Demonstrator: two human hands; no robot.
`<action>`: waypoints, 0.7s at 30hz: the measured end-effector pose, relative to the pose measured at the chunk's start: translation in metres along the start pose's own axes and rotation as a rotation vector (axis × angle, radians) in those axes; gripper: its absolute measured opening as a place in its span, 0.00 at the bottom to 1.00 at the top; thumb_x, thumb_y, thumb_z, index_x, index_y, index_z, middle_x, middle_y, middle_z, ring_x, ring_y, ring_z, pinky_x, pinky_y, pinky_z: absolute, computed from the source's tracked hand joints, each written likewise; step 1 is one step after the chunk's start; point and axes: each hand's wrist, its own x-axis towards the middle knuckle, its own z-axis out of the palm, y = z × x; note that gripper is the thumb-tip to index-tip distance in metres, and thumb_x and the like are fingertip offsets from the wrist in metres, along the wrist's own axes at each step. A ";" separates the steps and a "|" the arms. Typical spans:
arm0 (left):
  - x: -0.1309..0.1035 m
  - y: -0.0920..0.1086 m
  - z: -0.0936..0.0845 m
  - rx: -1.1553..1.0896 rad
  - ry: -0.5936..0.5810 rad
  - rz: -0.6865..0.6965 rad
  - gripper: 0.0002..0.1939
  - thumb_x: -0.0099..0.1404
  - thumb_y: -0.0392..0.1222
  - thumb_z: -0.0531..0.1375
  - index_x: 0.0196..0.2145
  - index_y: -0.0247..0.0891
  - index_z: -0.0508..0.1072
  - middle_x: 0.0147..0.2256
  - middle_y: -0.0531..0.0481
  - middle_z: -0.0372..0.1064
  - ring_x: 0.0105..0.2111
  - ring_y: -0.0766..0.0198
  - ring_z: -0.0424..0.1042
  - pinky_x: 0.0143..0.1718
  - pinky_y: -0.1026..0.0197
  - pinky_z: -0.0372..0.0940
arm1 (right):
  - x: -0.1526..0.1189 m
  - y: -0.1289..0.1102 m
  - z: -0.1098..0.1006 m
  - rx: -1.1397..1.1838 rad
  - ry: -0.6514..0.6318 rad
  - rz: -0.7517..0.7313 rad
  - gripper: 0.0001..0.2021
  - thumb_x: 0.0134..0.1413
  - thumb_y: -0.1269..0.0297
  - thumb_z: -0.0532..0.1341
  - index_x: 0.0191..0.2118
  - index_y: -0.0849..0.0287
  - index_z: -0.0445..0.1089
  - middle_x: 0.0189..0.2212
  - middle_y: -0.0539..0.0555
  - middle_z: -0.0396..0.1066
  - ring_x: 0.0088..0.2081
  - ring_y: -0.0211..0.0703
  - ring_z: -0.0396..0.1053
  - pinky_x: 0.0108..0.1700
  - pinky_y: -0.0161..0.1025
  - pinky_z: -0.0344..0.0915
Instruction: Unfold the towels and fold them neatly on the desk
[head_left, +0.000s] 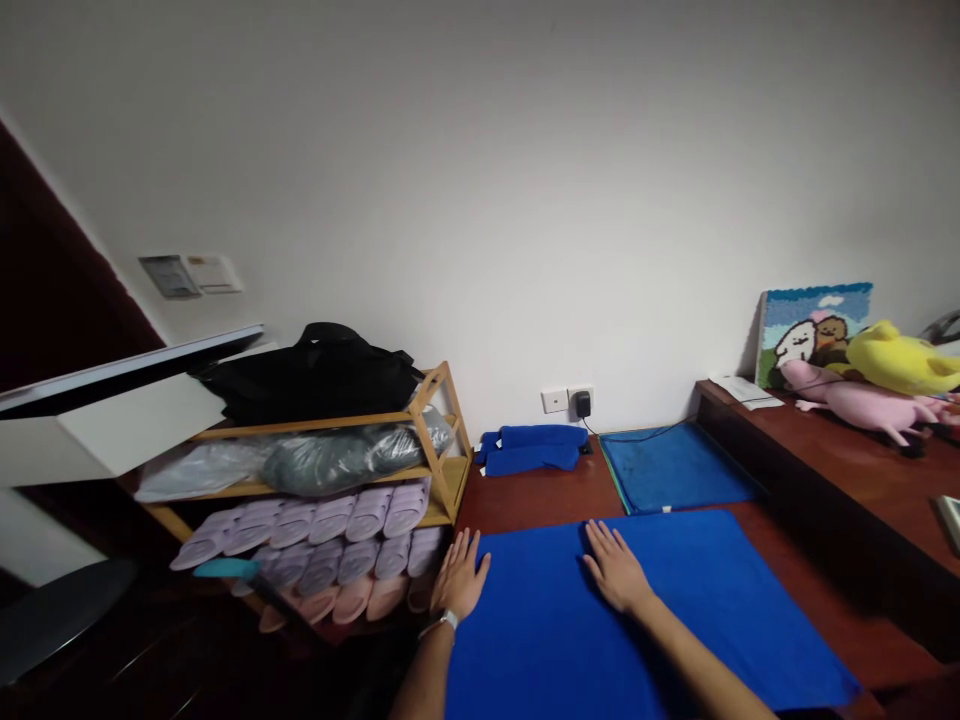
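A large bright-blue cloth [555, 630], perhaps a towel, lies spread over the reddish-brown wooden surface [517, 503]. Flat at its far left corner rests my left hand [459, 578], fingers stretched out and a light band on the wrist. My right hand [616, 567] lies palm down on the cloth near its far edge, fingers spread. Neither hand grips anything. Beyond the cloth, several rolled or folded blue cloths [532, 449] sit against the wall. To their right is a darker blue folded cloth [675, 467] lying flat.
At left stands a wooden rack [442, 450] with several lilac slippers [349, 515], plastic-wrapped bundles and a black bag [322, 375]. A plugged-in black adapter [583, 403] trails a cable. On the raised ledge [847, 450] at right are a pink plush toy [855, 400], a yellow one [907, 360] and a picture [814, 325].
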 end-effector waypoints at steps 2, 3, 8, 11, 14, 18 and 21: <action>0.000 0.000 0.000 0.005 -0.005 -0.003 0.34 0.76 0.55 0.46 0.72 0.34 0.59 0.73 0.37 0.53 0.74 0.49 0.50 0.73 0.44 0.50 | 0.009 -0.006 0.001 0.009 -0.050 0.018 0.33 0.73 0.48 0.44 0.76 0.59 0.53 0.75 0.59 0.51 0.75 0.54 0.47 0.75 0.57 0.47; 0.000 -0.001 0.000 0.007 -0.010 -0.004 0.35 0.76 0.55 0.46 0.72 0.34 0.59 0.74 0.37 0.53 0.74 0.49 0.50 0.73 0.43 0.50 | 0.010 -0.001 0.001 0.006 -0.064 0.037 0.33 0.73 0.48 0.44 0.75 0.60 0.53 0.75 0.59 0.51 0.75 0.54 0.47 0.75 0.57 0.46; -0.001 -0.001 -0.001 0.003 -0.031 -0.012 0.35 0.76 0.56 0.46 0.73 0.33 0.58 0.74 0.37 0.50 0.74 0.50 0.49 0.74 0.45 0.48 | -0.013 0.077 -0.012 -0.048 -0.053 0.119 0.33 0.72 0.47 0.44 0.75 0.56 0.55 0.74 0.55 0.53 0.76 0.51 0.47 0.75 0.57 0.45; 0.000 -0.002 0.000 0.001 -0.017 -0.012 0.35 0.76 0.55 0.46 0.72 0.33 0.59 0.74 0.37 0.51 0.74 0.51 0.49 0.74 0.45 0.48 | -0.036 0.151 -0.031 -0.119 -0.048 0.226 0.35 0.70 0.46 0.43 0.75 0.56 0.54 0.75 0.55 0.52 0.76 0.51 0.47 0.76 0.56 0.44; 0.000 -0.003 0.002 0.001 -0.003 -0.016 0.34 0.76 0.55 0.47 0.72 0.35 0.59 0.74 0.38 0.52 0.74 0.51 0.50 0.74 0.45 0.49 | -0.055 0.224 -0.053 -0.192 -0.028 0.386 0.36 0.68 0.48 0.42 0.75 0.60 0.56 0.75 0.57 0.52 0.75 0.56 0.48 0.74 0.58 0.48; 0.001 -0.004 0.004 0.013 -0.028 -0.018 0.34 0.76 0.55 0.46 0.72 0.34 0.59 0.74 0.38 0.51 0.74 0.51 0.49 0.74 0.45 0.49 | -0.064 0.276 -0.073 -0.203 -0.054 0.468 0.38 0.67 0.50 0.38 0.75 0.64 0.55 0.75 0.59 0.52 0.75 0.56 0.48 0.73 0.58 0.51; 0.002 -0.004 0.001 0.024 -0.054 -0.013 0.35 0.77 0.55 0.45 0.73 0.34 0.57 0.75 0.38 0.49 0.75 0.51 0.48 0.74 0.45 0.48 | -0.062 0.270 -0.078 -0.202 -0.053 0.480 0.38 0.67 0.51 0.38 0.74 0.65 0.56 0.74 0.59 0.52 0.75 0.55 0.48 0.74 0.57 0.50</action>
